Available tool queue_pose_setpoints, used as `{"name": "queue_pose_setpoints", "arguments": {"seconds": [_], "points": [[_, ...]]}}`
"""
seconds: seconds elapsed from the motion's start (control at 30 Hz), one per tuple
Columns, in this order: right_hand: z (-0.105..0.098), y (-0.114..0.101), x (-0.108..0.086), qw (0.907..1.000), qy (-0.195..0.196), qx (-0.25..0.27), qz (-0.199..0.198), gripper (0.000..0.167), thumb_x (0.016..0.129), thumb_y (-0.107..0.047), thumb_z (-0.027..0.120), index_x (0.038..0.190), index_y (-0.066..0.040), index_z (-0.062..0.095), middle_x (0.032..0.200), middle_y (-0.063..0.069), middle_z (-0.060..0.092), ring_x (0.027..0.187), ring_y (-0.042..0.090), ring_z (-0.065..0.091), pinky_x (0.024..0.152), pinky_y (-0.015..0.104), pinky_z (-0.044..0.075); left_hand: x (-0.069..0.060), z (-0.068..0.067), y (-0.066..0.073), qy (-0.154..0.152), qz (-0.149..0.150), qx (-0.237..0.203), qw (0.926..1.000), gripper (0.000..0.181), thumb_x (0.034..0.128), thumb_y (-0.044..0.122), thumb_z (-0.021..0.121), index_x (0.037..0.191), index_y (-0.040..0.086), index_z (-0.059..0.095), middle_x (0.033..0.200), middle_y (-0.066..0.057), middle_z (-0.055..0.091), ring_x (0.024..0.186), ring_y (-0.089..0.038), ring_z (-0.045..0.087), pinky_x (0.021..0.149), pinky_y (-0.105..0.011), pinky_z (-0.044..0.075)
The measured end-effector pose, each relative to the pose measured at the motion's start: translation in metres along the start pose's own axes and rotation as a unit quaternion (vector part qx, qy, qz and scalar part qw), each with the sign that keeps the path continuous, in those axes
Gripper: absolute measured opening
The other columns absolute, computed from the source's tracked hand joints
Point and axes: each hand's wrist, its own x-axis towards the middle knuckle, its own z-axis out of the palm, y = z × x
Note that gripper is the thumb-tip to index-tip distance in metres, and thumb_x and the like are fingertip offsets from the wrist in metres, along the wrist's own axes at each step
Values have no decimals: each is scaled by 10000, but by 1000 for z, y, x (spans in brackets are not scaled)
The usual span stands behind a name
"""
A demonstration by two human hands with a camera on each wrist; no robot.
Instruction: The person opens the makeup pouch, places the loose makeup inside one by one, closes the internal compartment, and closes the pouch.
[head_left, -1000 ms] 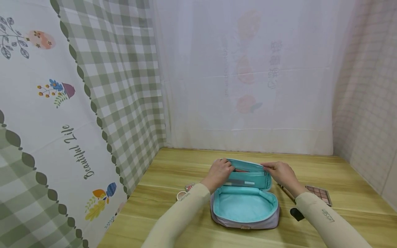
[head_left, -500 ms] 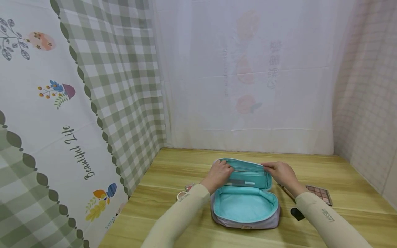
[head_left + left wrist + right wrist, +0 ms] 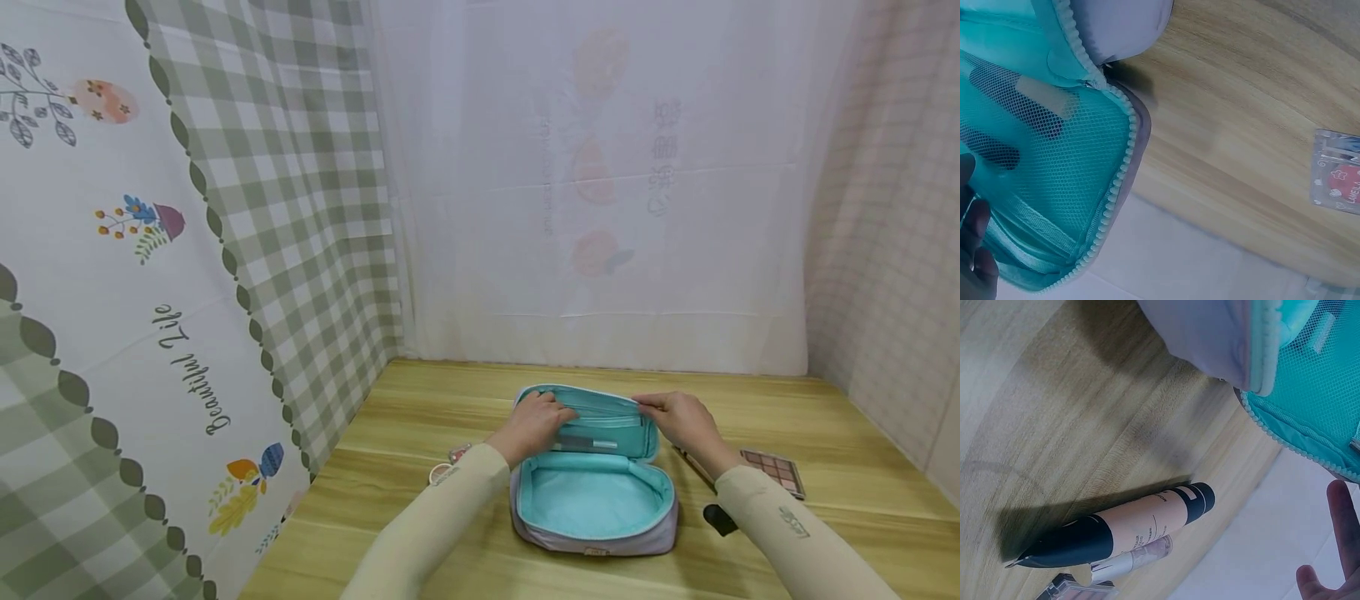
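A makeup bag [image 3: 630,550] with a turquoise lining stands unzipped in front of me, its lid raised. My left hand [image 3: 532,425] lies over the left part of the lid [image 3: 637,437], with fingertips touching the edge of the inner pocket. Dark tubes or pens show through the mesh pocket [image 3: 1091,156] in the left wrist view. At the lid's upper right edge, my right hand [image 3: 678,419] pinches the rim between thumb and fingers. The bag's main compartment [image 3: 596,500] shows only bare lining. Whatever lies under the left palm is hidden.
Right of the bag lie an eyeshadow palette [image 3: 774,471], a black object [image 3: 720,518], a pink-and-black concealer tube [image 3: 1141,525] and a small clear tube [image 3: 1132,559]. On the left are a round compact [image 3: 439,473] and a small printed pack [image 3: 1340,181]. Curtains enclose the wooden table [image 3: 390,533].
A reddish-brown stick seen by the left fingers a second ago has gone out of sight at the lid pocket. The left hand has shifted slightly right and down; the right has stayed.
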Motion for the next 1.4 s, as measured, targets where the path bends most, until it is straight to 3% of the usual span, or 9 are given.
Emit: {"name": "queue_pose_setpoints", "arguments": {"seconds": [0.33, 0.7, 0.9, 1.07, 1.17, 1.3, 1.4], "points": [[1, 0, 0, 10000, -1, -37, -68, 270, 972, -147, 634, 1201, -27, 711, 1137, 226, 688, 1057, 452, 616, 792, 563, 510, -5, 0, -4, 247, -32, 63, 9997, 315, 942, 222, 703, 1246, 308, 687, 1154, 126, 686, 1023, -107, 579, 755, -240, 430], [-5, -2, 1, 9994, 139, -35, -320, 249, 964, -119, 643, 1174, -8, 718, 1112, 205, 701, 961, 384, 663, 711, 489, 538, -18, 1, -22, 416, -57, 37, 9991, 258, 977, 164, 639, 1196, 274, 723, 1120, 92, 694, 1001, -120, 583, 775, -234, 451], [-5, 2, 3, 9995, -26, -184, -243, 284, 975, -123, 622, 1214, 15, 687, 1154, 254, 670, 1015, 436, 634, 753, 535, 527, -27, 0, -34, 483, -91, -111, 9987, 254, 973, 146, 640, 1187, 251, 729, 1094, 82, 694, 1008, -122, 583, 798, -231, 453], [-1, 3, 3, 9992, -283, -228, -145, 376, 984, -133, 600, 1320, 38, 599, 1161, 283, 649, 889, 335, 639, 670, 448, 509, -35, 2, -45, 571, -141, -123, 9982, 248, 958, 133, 651, 1164, 240, 739, 1080, 68, 699, 980, -130, 590, 766, -234, 454], [0, 4, 2, 9988, -389, -277, -129, 442, 992, -151, 591, 1375, 60, 529, 1203, 310, 618, 929, 374, 644, 715, 488, 523, -41, 3, -51, 634, -209, -201, 9976, 245, 953, 120, 657, 1158, 224, 740, 1073, 52, 699, 970, -139, 597, 772, -251, 470], [-2, 6, -1, 9985, -433, -293, -139, 519, 992, -185, 595, 1412, 87, 458, 1328, 340, 526, 1101, 494, 589, 844, 604, 491, -50, 5, -59, 669, -392, -370, 9963, 244, 932, 105, 678, 1145, 204, 743, 1046, 40, 698, 946, -142, 600, 807, -276, 487], [-4, 7, -5, 9981, -541, -287, -78, 535, 989, -210, 605, 1403, 98, 463, 1348, 337, 511, 1123, 502, 573, 855, 611, 484, -60, 7, -67, 637, -561, -507, 9951, 238, 911, 114, 700, 1131, 194, 741, 1047, 30, 697, 957, -152, 604, 826, -301, 494]]}}
